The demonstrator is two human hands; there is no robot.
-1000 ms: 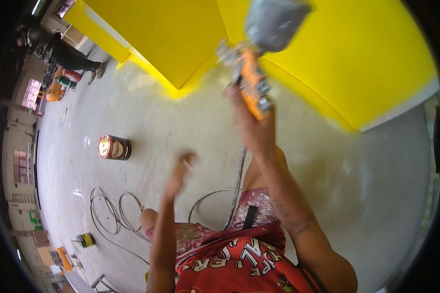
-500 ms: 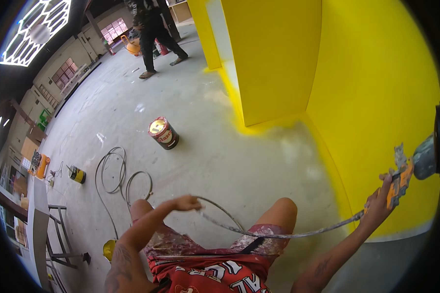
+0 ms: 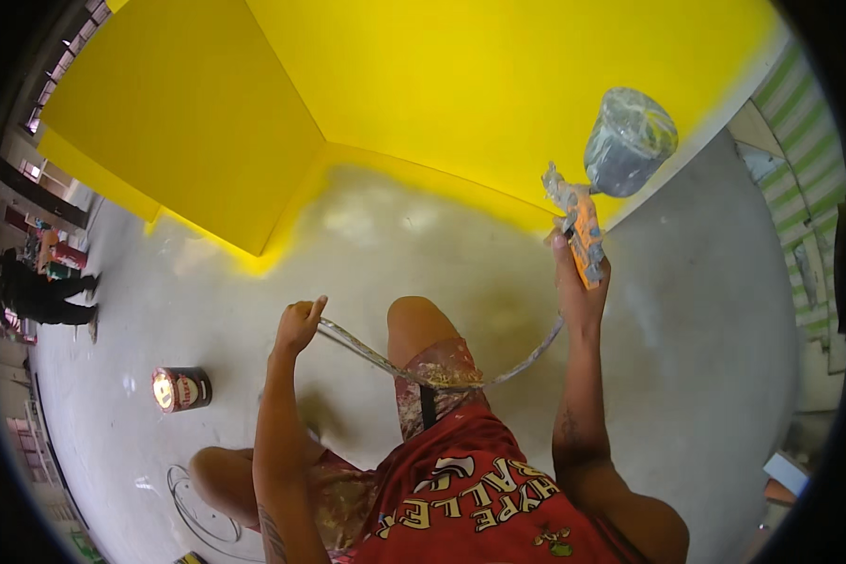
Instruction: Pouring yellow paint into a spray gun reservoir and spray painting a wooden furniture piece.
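Note:
My right hand (image 3: 583,282) is closed around the handle of a paint spray gun (image 3: 583,230), orange and crusted with grey paint. A paint-smeared cup (image 3: 630,141) sits on top of the gun, tilted, in front of a yellow panel (image 3: 423,75). From below my right hand a paint-spattered hose (image 3: 526,365) sags across my thigh and rises to my left hand (image 3: 301,324). That hand is wrapped round the hose, thumb uppermost. Bright yellow covers the panel and a boxy side piece (image 3: 197,141) joined to it at the left, with overspray on the floor along their base.
A dark paint can (image 3: 181,388) with a red rim stands on the grey floor at left. Hose loops (image 3: 197,517) lie near my bent knee. Farther left stands a person in dark clothes (image 3: 42,296). Green-striped sheeting (image 3: 799,188) hangs at the right edge.
The view has swung right, so the yellow panel now spans the top. The spray gun shows whole, held out ahead of me. My left hand is now farther forward with the hose.

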